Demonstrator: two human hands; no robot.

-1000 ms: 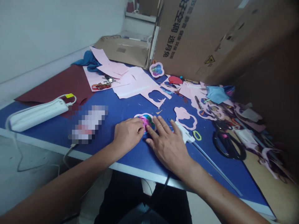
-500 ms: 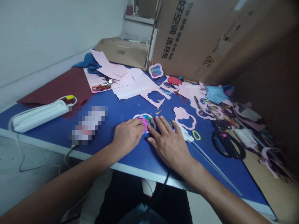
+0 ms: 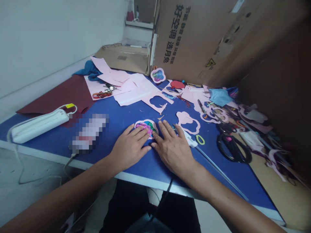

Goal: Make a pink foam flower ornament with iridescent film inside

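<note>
A small cloud-shaped paper piece [image 3: 153,125], pink-rimmed with a shiny pink, blue and green middle, lies flat on the blue table [image 3: 145,161]. Over its left part rest the outstretched fingers of my left hand [image 3: 128,146], palm down. My right hand [image 3: 175,147] lies flat with fingers spread, its index fingertip at the piece's lower right edge. Partly under and beside the right hand is a white tool [image 3: 190,139] with a long clear stick [image 3: 220,171], which looks like a hot glue gun. A yellow-green ring [image 3: 200,139] lies just right of it.
Pink paper sheets [image 3: 131,92], keys [image 3: 111,88] and a similar cloud piece [image 3: 157,75] lie farther back. Black-handled scissors [image 3: 233,147] and paper scraps crowd the right. A white power strip [image 3: 40,125] and a blurred-out object [image 3: 89,132] are left. Cardboard [image 3: 194,42] stands behind.
My left hand's fingers have gone from bunched on the pink part to stretched flat over the paper piece. The right hand stays beside it. The whole view has shifted slightly.
</note>
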